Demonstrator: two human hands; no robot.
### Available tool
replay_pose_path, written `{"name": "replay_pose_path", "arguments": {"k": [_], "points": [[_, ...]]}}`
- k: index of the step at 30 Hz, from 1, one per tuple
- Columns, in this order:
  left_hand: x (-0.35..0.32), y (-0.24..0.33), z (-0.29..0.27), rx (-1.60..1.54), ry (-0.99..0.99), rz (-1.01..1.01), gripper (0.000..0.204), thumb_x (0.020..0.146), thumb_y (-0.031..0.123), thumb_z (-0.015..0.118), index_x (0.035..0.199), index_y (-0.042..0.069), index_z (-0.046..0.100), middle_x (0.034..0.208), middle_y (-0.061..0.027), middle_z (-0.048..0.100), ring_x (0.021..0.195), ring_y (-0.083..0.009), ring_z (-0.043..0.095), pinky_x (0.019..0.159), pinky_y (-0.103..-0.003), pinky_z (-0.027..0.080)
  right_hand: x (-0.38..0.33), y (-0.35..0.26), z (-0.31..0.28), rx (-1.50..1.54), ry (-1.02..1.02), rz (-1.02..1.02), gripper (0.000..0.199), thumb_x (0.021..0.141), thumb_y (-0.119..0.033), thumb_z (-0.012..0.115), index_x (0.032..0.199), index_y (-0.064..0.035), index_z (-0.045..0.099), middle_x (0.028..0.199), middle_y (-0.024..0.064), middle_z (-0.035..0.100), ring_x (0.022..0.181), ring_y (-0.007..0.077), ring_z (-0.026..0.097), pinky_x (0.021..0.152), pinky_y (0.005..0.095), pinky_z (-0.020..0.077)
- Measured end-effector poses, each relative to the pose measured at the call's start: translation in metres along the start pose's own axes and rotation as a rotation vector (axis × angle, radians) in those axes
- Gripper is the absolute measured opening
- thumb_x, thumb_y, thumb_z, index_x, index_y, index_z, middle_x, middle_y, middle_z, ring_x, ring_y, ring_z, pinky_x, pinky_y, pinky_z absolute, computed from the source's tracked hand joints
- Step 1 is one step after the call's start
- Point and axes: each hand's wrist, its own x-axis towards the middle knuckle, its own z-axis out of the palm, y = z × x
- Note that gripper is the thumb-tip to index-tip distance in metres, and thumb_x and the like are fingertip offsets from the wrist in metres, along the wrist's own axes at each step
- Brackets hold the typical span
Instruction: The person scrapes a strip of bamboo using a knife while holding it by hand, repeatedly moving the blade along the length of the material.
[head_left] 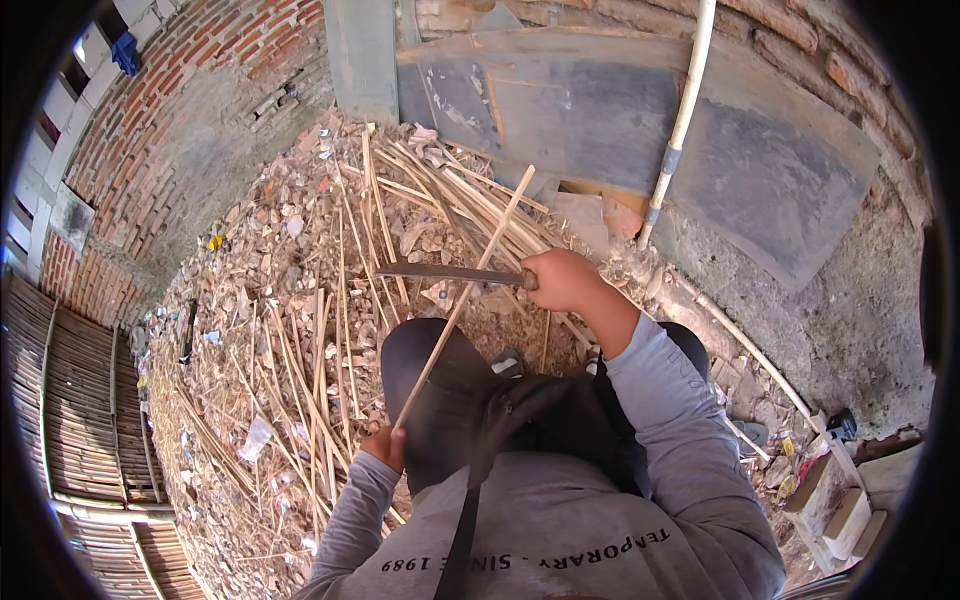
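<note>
My right hand (560,281) is closed round the handle of a long dark machete (450,272), its blade pointing left. The blade lies across a pale bamboo strip (498,235) and seems to touch it. Low at the left, my left hand (385,447) grips the near end of this strip, which slants up and away to the right past my knee. Split bamboo strips (455,195) are heaped on the ground beyond the blade. More thin strips (320,375) lie scattered to the left of my legs.
Rubble and litter (240,290) cover the ground. A brick wall (190,100) rises at the far left, above a slatted bamboo panel (85,390). Grey boards (590,115) lean against the wall ahead, with a white pipe (690,90) before them. Pale blocks (830,500) stand at the right.
</note>
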Motion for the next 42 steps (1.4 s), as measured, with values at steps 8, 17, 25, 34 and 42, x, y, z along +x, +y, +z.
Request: {"name": "replay_pose_path", "arguments": {"k": [8, 17, 25, 34, 42], "points": [[0.004, 0.022, -0.012, 0.047, -0.003, 0.002, 0.042, 0.096, 0.038, 0.042, 0.091, 0.001, 0.063, 0.076, -0.0279, 0.062, 0.076, -0.0486, 0.06, 0.068, -0.053, 0.047, 0.003, 0.023, 0.004, -0.023, 0.149, 0.106, 0.022, 0.07, -0.023, 0.069, 0.086, -0.0071, 0.066, 0.077, 0.0151, 0.066, 0.079, 0.0358, 0.064, 0.069, 0.0466, 0.0503], [0.005, 0.025, -0.012, 0.049, 0.004, 0.011, 0.043, 0.096, 0.038, 0.041, 0.091, 0.001, 0.063, 0.075, -0.0281, 0.062, 0.076, -0.0485, 0.06, 0.067, -0.054, 0.047, 0.005, 0.014, 0.008, -0.004, -0.075, 0.086, 0.027, 0.07, -0.025, 0.068, 0.093, -0.0105, 0.069, 0.088, 0.0157, 0.067, 0.088, 0.0336, 0.065, 0.075, 0.0447, 0.0515], [0.007, 0.025, -0.013, 0.108, -0.03, -0.046, 0.046, 0.096, 0.04, 0.041, 0.089, 0.0, 0.063, 0.075, -0.0285, 0.061, 0.077, -0.0486, 0.06, 0.069, -0.052, 0.047, -0.003, 0.0, 0.003, 0.023, -0.06, 0.049, 0.027, 0.071, -0.028, 0.07, 0.091, -0.0096, 0.068, 0.083, 0.0161, 0.067, 0.082, 0.0354, 0.064, 0.072, 0.0453, 0.0513], [0.006, 0.022, -0.009, 0.071, 0.015, -0.023, 0.043, 0.095, 0.039, 0.043, 0.091, 0.002, 0.064, 0.075, -0.0281, 0.062, 0.076, -0.0478, 0.061, 0.069, -0.053, 0.048, -0.004, -0.006, -0.001, -0.005, -0.122, -0.021, 0.022, 0.067, -0.025, 0.069, 0.086, -0.0142, 0.069, 0.082, 0.0118, 0.067, 0.083, 0.0317, 0.065, 0.071, 0.0438, 0.0512], [0.009, 0.018, -0.008, 0.077, 0.008, -0.001, 0.042, 0.094, 0.039, 0.045, 0.09, 0.002, 0.064, 0.072, -0.0266, 0.062, 0.073, -0.0469, 0.061, 0.066, -0.052, 0.048, 0.006, 0.022, 0.019, 0.04, -0.026, 0.027, 0.026, 0.068, -0.028, 0.068, 0.09, -0.0133, 0.069, 0.087, 0.0131, 0.068, 0.085, 0.0329, 0.064, 0.073, 0.044, 0.0513]]}}
